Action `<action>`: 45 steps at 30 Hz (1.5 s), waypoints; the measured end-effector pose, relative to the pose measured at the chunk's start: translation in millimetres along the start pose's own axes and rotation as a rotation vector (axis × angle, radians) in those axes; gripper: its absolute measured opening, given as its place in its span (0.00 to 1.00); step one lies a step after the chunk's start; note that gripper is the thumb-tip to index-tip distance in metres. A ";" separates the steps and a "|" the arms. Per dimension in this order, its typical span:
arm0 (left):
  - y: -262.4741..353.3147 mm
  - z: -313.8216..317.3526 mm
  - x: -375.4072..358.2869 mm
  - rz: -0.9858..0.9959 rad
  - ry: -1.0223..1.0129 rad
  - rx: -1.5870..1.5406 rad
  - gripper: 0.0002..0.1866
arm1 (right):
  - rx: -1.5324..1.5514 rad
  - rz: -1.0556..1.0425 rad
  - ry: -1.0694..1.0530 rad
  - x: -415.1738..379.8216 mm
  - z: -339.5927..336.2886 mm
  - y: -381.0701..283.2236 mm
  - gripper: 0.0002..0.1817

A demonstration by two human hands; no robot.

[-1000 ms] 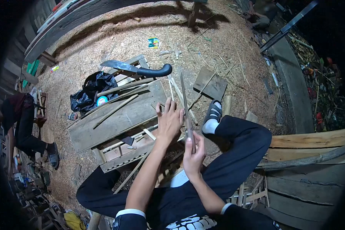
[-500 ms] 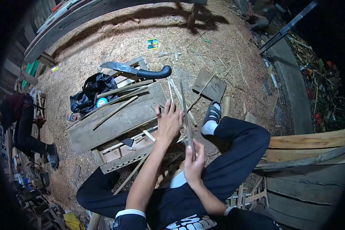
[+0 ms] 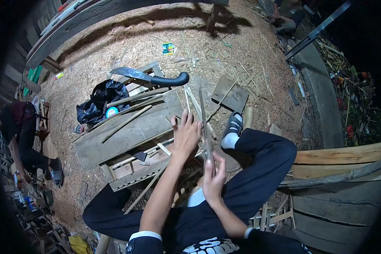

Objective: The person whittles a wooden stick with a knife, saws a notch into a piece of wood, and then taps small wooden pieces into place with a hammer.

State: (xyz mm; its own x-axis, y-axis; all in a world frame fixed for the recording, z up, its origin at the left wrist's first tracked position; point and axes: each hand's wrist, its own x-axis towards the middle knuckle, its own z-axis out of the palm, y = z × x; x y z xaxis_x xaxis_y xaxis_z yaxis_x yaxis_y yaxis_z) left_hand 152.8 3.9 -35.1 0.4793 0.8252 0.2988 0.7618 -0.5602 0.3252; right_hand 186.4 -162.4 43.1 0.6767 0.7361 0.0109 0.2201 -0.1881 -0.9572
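Note:
My right hand is closed around the lower end of a long, thin grey-brown strip, which points away from me, nearly upright in the view. Just left of the strip is my left hand, back upward and fingers spread, its fingertips over the right end of a wide wooden board. A large knife with a curved black handle lies beyond, across a slatted wooden frame. Narrow sticks rest on the board.
A black plastic bag and a round blue-and-white tub sit beside the board. A square wooden piece lies near my sandalled foot. Stacked planks stand at right. A person bends at far left; another person is top right.
My right hand and its thumb have shifted slightly along the strip. My left hand stays in place. The person at far left now reaches an arm lower.

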 end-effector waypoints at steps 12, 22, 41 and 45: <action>-1.4 6.5 -1.0 0.008 0.060 -0.018 0.20 | 0.015 -0.003 -0.023 -1.7 -3.7 2.4 0.21; -0.1 2.6 -0.4 -0.009 -0.016 -0.023 0.20 | -0.069 -0.103 -0.119 11.8 -1.7 19.0 0.29; 4.0 -5.0 -1.1 -0.039 -0.057 -0.032 0.19 | -0.014 0.079 -0.140 28.5 7.0 7.5 0.27; -1.8 2.4 -1.5 -0.026 -0.035 -0.014 0.19 | -0.008 -0.056 -0.144 -1.4 -12.8 8.7 0.27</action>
State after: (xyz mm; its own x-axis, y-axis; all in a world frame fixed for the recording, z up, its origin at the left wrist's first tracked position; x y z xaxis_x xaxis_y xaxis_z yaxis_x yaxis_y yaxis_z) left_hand 151.7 3.9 -38.3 0.4750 0.8412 0.2583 0.7678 -0.5396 0.3453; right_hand 196.4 -173.4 38.5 0.5552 0.8314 0.0221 0.2609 -0.1489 -0.9538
